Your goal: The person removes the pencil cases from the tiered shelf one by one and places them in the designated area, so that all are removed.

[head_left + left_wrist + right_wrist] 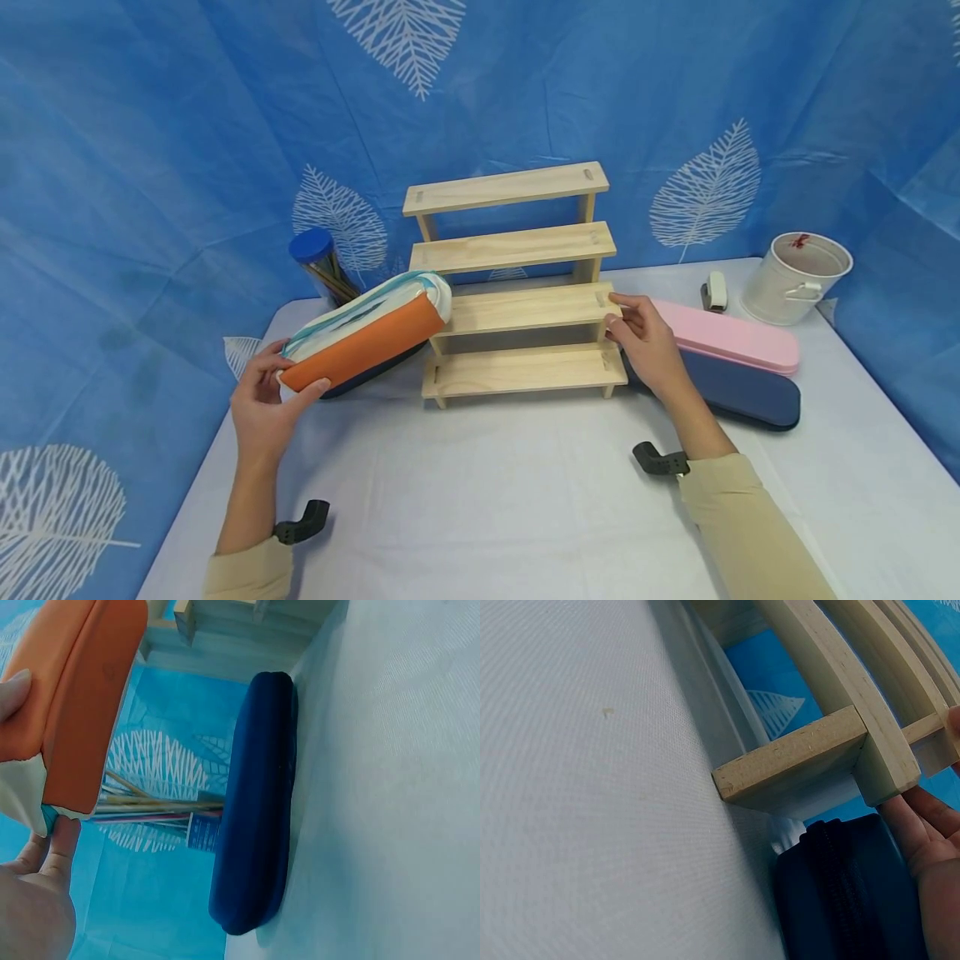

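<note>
My left hand (pixel 262 400) grips one end of an orange and white pencil case (pixel 367 346) with a teal zip, thumb on the orange side and fingers at the end. The case is tilted, its far end by the left edge of a wooden four-tier shelf (pixel 525 312). In the left wrist view, it hangs above a dark blue case (pixel 255 802) that lies on the table. My right hand (pixel 648 342) pinches the right end of the shelf's second tier from the bottom, thumb and fingers on its edge. A navy zip case (pixel 851 892) lies under that hand.
Right of the shelf lie a pink case (pixel 727 333) and a navy case (pixel 738 387). Behind them are a small white stapler-like thing (pixel 716 290) and a white bucket (pixel 787 287). A blue-lidded jar (pixel 311 246) of pencils stands back left, near the blue curtain (pixel 525 83).
</note>
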### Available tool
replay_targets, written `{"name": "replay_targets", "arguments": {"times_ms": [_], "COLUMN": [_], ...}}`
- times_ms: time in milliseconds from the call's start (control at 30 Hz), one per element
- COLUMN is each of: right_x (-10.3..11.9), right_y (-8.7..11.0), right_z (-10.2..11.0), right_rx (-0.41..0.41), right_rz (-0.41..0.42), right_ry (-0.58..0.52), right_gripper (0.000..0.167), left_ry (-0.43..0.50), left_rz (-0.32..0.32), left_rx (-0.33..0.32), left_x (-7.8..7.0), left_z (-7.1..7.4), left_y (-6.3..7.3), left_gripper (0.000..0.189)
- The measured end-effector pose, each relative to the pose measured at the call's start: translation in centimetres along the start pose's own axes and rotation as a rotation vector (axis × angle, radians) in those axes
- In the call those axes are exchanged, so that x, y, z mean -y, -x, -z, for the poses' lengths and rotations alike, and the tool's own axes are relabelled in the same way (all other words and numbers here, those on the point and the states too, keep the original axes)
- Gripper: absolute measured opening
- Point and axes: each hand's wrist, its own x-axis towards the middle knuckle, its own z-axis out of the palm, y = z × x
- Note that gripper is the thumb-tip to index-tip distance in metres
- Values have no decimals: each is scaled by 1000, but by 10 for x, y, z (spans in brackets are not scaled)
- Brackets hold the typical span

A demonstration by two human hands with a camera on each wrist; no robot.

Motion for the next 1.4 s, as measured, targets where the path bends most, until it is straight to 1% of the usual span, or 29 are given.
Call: {"name": "replay_targets", "arguments": {"times_ms": [267,500,633,933,1100,1267,1400], "right_x": [-1,-2,-1,-4,-4,-3,-4], "right_y": [0,0,1,1,0,0,0], "right_z": [-1,0,0,1,1,1,1], "right_rx": [-1,3,3,2,3,2,5], "right_rz": [9,11,15,16,13,9,7], "right_ry": [0,-9,-12,-19,-14,-11,-13], "right_gripper": [43,43,43,43,43,43,43], "left_ry": [-28,-8,3,0,-32,-21,-10], "left_rz": [-7,-12,-11,52,42,46,35], "left_rx": [-3,-6,-10,-56,-64,-78,-80], "left_x": [4,5,6,11,13,16,18], "left_z": [13,22,28,44,49,56,62], "left_y": [5,10,16,31,34,38,42], "left_gripper": [45,44,44,45,44,46,47]}}
